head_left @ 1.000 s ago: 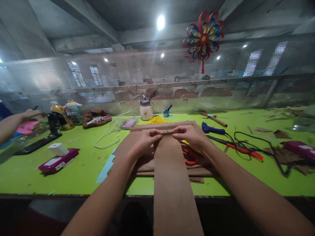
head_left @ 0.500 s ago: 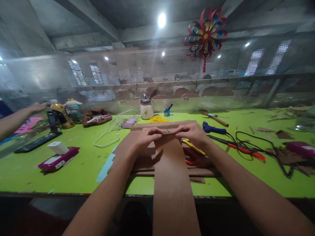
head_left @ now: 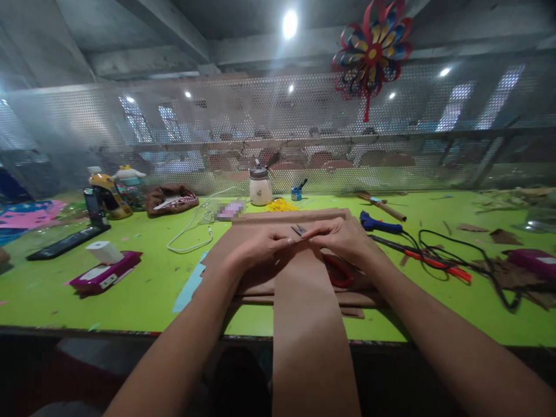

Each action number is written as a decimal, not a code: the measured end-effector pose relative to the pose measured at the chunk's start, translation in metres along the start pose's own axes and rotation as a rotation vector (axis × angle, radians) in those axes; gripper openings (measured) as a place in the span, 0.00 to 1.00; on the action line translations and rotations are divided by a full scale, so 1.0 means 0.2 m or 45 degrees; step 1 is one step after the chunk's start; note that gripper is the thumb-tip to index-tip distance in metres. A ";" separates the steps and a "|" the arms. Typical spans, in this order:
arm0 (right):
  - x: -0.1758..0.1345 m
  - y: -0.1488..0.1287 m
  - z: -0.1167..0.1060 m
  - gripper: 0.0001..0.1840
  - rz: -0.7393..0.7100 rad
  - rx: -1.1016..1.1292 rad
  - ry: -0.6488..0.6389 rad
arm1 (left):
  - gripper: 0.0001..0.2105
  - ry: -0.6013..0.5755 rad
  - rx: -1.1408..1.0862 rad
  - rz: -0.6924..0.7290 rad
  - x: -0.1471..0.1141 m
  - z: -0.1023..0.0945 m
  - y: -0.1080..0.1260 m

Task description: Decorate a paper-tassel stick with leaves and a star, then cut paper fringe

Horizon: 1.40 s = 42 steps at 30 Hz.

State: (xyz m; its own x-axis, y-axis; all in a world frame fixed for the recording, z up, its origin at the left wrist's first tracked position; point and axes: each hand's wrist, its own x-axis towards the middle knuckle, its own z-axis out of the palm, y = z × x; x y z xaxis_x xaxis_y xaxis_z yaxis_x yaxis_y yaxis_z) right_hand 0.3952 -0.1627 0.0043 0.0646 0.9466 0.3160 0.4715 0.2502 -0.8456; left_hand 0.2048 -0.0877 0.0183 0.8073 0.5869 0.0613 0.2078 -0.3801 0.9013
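Note:
A long brown paper strip (head_left: 310,324) runs from between my hands down over the table's front edge toward me. My left hand (head_left: 264,246) pinches the left side of its far end with thumb and fingers. On the right side of that end, my right hand (head_left: 334,237) is pinched on the same strip. Underneath lie brown paper sheets (head_left: 252,226) in a layered stack. Red-handled scissors (head_left: 343,277) rest on the stack, partly covered by the strip and my right hand. Grey pointed tips, apparently their blades, show just beyond my fingers.
Right of the stack lie a blue-handled tool (head_left: 380,223), a red-and-black tool (head_left: 438,265) and a black cord. A purple power strip (head_left: 106,272) with a white plug, a black phone stand (head_left: 65,240) and a white cable (head_left: 186,249) are leftward. Behind stand a jar (head_left: 260,188) and yellow strands (head_left: 280,205).
The view has shifted slightly. The other person's arm at the left has drawn back almost out of view. More of the grey tips shows beyond my fingers, and the yellow handle is now hidden.

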 end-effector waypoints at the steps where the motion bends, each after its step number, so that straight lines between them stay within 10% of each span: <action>1: 0.00 0.00 0.01 0.10 0.002 0.017 -0.005 | 0.14 -0.016 0.011 0.002 0.00 0.01 0.01; 13: 0.00 -0.01 -0.05 0.24 0.026 0.118 -0.300 | 0.12 0.066 0.122 -0.020 0.03 0.03 -0.02; 21: -0.03 -0.11 -0.04 0.15 0.104 -0.407 -0.083 | 0.13 -0.009 0.011 0.004 0.01 0.04 0.03; 42: 0.01 0.02 -0.05 0.07 -0.046 0.157 -0.067 | 0.13 -0.056 0.038 -0.014 -0.01 0.02 0.08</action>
State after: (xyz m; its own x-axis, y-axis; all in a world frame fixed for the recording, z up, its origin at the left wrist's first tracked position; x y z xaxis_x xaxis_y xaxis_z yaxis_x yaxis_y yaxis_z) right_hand 0.4068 -0.1609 0.0054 0.0019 0.9450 0.3270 0.3606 0.3043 -0.8817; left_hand 0.2090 -0.0975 0.0302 0.8284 0.5592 0.0317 0.2329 -0.3954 0.8885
